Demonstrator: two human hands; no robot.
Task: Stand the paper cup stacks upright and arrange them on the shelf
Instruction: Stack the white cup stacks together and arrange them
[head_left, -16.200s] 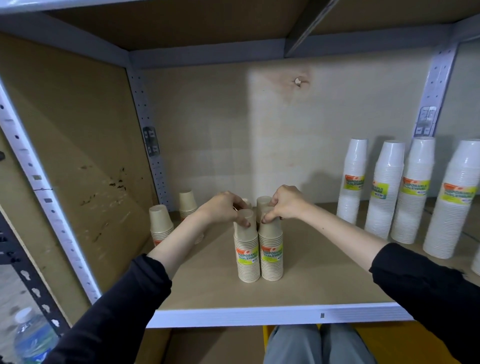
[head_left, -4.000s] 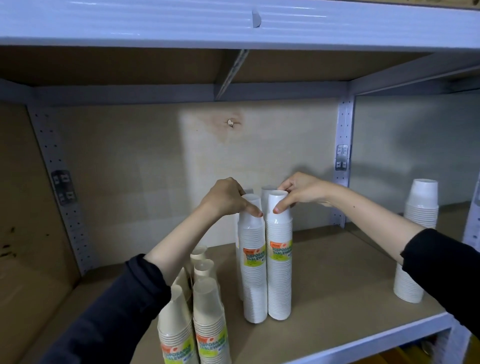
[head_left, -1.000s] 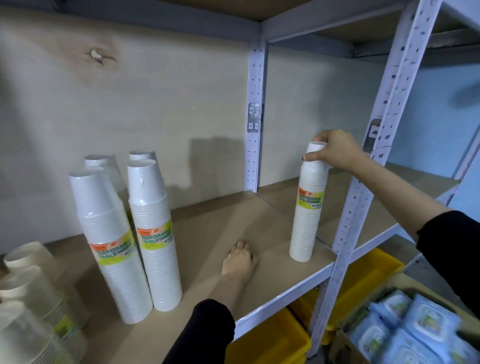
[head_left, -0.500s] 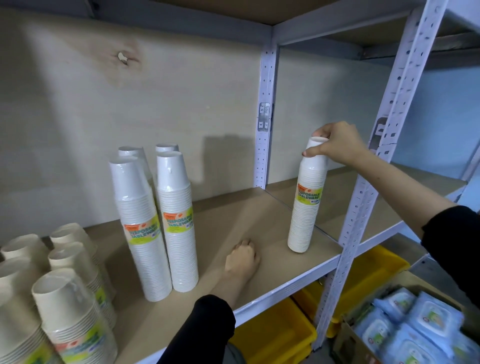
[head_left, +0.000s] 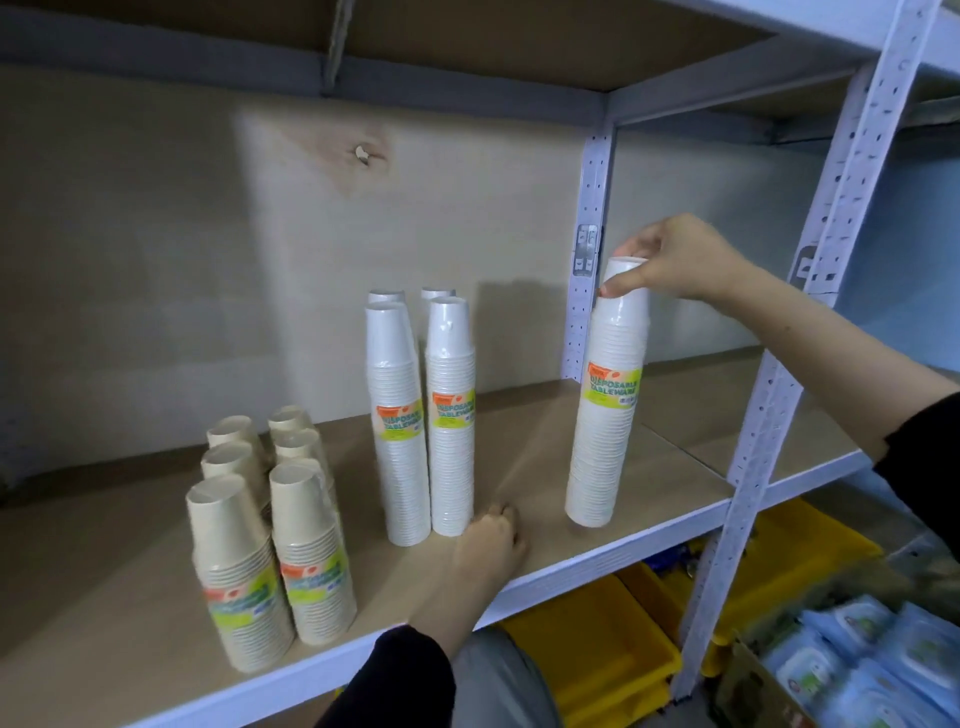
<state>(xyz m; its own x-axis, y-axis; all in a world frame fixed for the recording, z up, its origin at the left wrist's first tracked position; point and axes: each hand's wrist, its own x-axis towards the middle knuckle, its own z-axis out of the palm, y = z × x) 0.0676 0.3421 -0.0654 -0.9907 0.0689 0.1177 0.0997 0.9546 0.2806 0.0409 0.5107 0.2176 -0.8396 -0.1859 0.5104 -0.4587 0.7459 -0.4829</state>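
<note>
My right hand (head_left: 670, 265) grips the top of a tall white cup stack (head_left: 608, 405), which stands upright near the shelf's front edge, right of centre. Several more white stacks (head_left: 423, 410) stand upright in a tight group at the middle of the wooden shelf (head_left: 524, 457). Several shorter beige cup stacks (head_left: 270, 530) stand in two rows at the left. My left hand (head_left: 491, 538) rests on the shelf board with curled fingers, just in front of the white group, holding nothing.
A perforated grey upright (head_left: 779, 374) stands at the shelf's front right, another post (head_left: 584, 270) at the back. Yellow bins (head_left: 613, 634) sit below the shelf. A box of blue packets (head_left: 852, 660) lies at the lower right.
The white stack in my right hand has come a little leftward toward the white group. The view has swung left, showing more of the beige stacks. My left hand stays on the shelf.
</note>
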